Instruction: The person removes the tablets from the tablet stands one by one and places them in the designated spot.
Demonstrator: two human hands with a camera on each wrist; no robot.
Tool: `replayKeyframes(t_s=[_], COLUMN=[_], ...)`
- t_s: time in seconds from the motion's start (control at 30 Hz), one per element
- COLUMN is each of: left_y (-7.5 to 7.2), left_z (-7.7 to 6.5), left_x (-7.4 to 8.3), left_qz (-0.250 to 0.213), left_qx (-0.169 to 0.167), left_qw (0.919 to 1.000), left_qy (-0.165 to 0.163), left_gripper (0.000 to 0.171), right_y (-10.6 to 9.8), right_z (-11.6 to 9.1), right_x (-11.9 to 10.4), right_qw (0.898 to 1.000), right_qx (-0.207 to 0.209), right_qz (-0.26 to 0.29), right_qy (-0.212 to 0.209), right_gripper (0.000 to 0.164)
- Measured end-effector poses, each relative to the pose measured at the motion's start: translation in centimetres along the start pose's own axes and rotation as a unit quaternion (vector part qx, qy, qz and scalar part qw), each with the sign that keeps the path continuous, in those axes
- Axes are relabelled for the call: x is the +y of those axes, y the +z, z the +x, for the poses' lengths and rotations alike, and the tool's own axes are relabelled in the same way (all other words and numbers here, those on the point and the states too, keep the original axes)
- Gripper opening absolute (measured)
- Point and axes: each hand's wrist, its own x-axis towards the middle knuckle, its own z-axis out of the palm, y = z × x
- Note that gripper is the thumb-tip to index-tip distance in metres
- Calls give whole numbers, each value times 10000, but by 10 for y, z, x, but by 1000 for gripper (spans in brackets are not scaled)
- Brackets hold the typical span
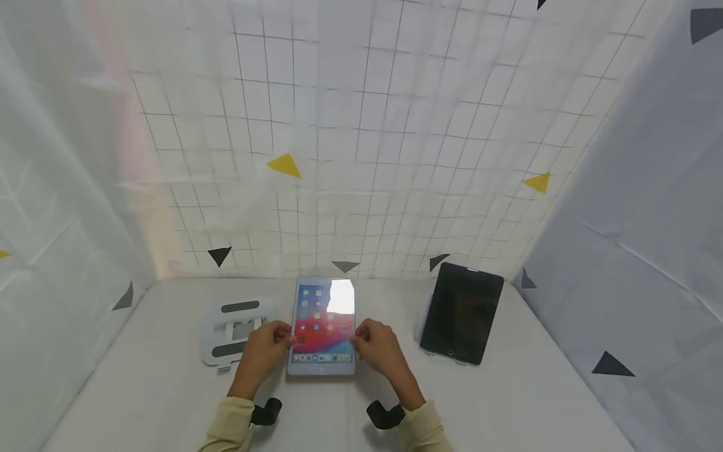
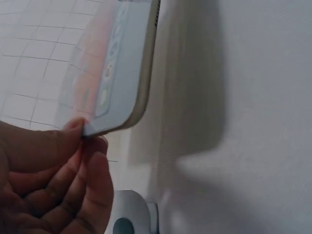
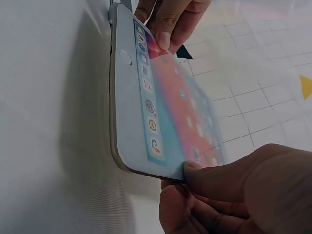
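Note:
Between both hands is a white tablet [image 1: 323,326], its screen lit with a home page of app icons over a red and blue background. My left hand [image 1: 265,351] pinches its left edge, thumb on the front and fingers behind, as the left wrist view shows at the tablet's edge [image 2: 141,92]. On the opposite edge my right hand [image 1: 384,351] grips the same way; the right wrist view shows that thumb over the screen's border beside the tablet [image 3: 146,107]. A shadow falls on the table below the tablet's lower edge.
A grey folding stand [image 1: 217,348] with dark pads lies on the table [image 1: 486,408] left of the tablet. On the right a black tablet [image 1: 462,314] leans tilted, screen dark. White sheets [image 1: 350,125] with grid lines and triangles wall in the back and sides.

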Motion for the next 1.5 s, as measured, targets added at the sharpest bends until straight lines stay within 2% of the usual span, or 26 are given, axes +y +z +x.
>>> replayKeyframes(t_s=[0.23,0.5,0.73,1.1,1.5], left_y=[1,1,0,-1,-1], left_z=[-1,-1,2,1,-4], left_x=[-9,-10,-12,-14,-10], left_qz=[329,464,597,950,817], left_qx=[-58,-66,-177,-366,-348], left_qw=[9993,9988,9975,9941,9952], left_qy=[-140,-116,-321,-386,-417], left_gripper=[15,11,12,11,5], right_y=[11,23,25,28,31], right_z=[3,1,1,1,1], right_x=[4,3,3,5,4], right_qw=[9996,9990,9988,9990,9985], right_qx=[-181,-168,-218,-317,-255], right_qz=[-222,-280,-304,-194,-293], right_qy=[-37,302,311,262,377], right_gripper=[16,18,18,15,18])
